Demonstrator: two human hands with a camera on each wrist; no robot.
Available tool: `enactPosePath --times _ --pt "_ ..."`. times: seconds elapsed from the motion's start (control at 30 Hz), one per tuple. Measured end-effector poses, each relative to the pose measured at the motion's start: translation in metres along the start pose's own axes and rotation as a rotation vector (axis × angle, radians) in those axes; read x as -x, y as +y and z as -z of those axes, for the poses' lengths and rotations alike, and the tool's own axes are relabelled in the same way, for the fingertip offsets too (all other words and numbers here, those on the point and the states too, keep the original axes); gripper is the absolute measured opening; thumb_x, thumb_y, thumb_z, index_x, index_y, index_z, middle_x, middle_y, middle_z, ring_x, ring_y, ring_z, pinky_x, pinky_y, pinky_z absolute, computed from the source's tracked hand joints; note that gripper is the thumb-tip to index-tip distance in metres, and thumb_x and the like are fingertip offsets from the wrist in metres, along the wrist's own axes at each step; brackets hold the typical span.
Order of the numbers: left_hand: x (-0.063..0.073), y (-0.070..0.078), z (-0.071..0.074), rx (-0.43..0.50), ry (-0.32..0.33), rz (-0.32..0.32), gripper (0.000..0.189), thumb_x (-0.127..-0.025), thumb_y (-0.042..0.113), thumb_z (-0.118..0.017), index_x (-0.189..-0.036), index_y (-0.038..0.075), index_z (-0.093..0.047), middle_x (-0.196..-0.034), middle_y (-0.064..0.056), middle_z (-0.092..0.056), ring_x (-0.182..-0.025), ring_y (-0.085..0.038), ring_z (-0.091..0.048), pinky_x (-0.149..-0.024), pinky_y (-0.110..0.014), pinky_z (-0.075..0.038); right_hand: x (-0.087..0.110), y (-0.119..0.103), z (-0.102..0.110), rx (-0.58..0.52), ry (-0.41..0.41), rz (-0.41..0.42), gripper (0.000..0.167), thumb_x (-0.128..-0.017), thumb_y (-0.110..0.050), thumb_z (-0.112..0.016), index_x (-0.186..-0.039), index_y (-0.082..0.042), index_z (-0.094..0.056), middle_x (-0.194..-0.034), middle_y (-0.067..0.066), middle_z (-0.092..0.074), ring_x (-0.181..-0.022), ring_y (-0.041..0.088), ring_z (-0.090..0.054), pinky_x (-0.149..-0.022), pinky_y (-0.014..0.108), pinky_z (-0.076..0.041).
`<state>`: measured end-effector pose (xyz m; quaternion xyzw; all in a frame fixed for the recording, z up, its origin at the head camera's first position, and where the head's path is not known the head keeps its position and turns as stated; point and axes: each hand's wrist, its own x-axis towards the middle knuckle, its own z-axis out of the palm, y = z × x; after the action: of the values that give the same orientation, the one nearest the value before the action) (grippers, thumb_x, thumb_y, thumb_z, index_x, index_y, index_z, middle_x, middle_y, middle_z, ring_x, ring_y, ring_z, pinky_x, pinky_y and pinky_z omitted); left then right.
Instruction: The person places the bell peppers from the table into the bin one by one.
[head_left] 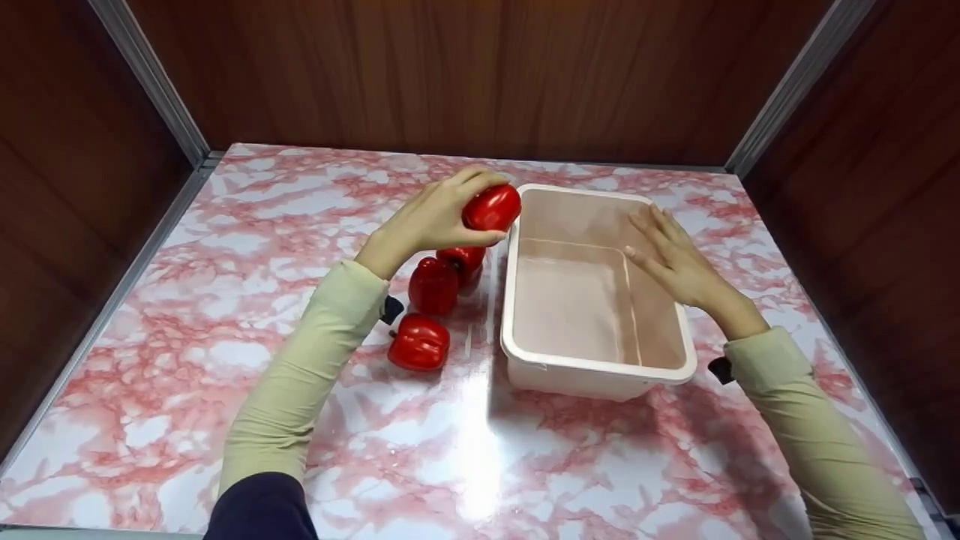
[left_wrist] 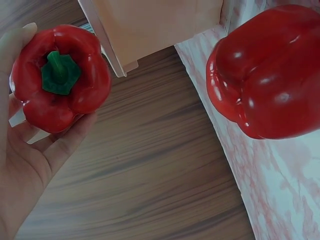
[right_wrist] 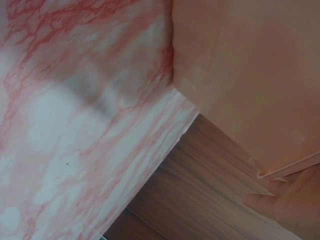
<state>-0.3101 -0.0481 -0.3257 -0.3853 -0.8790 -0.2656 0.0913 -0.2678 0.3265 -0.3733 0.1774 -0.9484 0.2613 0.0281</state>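
My left hand [head_left: 439, 214] grips a red bell pepper [head_left: 493, 208] by its sides, raised at the left rim of a pale pink plastic bin [head_left: 600, 369]. In the left wrist view that pepper [left_wrist: 90, 75] turns its green stem toward the camera, thumb on one side and fingers below. Three more red bell peppers lie in a row left of the bin: a far one [head_left: 466, 259] partly under my hand, a middle one [head_left: 433, 286] and a near one [head_left: 420, 343]. My right hand [head_left: 679, 262], fingers extended, is at the bin's right rim.
The bin's inside shows a bare floor. Everything stands on a red-and-white marbled table [head_left: 225, 420]. Dark wood-grain panels [head_left: 465, 75] enclose the back and both sides, with grey metal strips at the corners.
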Motion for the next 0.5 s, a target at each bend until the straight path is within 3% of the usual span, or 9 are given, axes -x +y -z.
enactPosePath --times 0.23,0.5 --pt "-0.0036 0.0024 -0.0004 0.005 -0.014 0.021 0.067 -0.075 0.054 -0.066 -0.134 0.032 -0.044 -0.132 0.002 -0.046 -0.113 -0.018 -0.051 -0.086 -0.038 -0.051 -0.0008 0.0004 -0.0007 -0.006 0.005 0.002 0.062 -0.094 -0.045 -0.045 -0.148 -0.023 -0.024 -0.155 0.014 -0.003 -0.141 0.034 0.006 -0.107 0.063 -0.001" --pt "-0.0069 0.0034 -0.0034 -0.007 -0.004 -0.008 0.065 -0.076 0.055 -0.064 -0.134 0.031 -0.045 -0.129 0.002 -0.048 -0.109 -0.016 -0.053 -0.085 -0.035 -0.051 0.0003 0.0007 0.0002 -0.017 -0.01 -0.001 0.061 -0.095 -0.046 -0.043 -0.148 -0.023 -0.023 -0.156 0.013 -0.001 -0.141 0.034 0.008 -0.107 0.063 0.002"
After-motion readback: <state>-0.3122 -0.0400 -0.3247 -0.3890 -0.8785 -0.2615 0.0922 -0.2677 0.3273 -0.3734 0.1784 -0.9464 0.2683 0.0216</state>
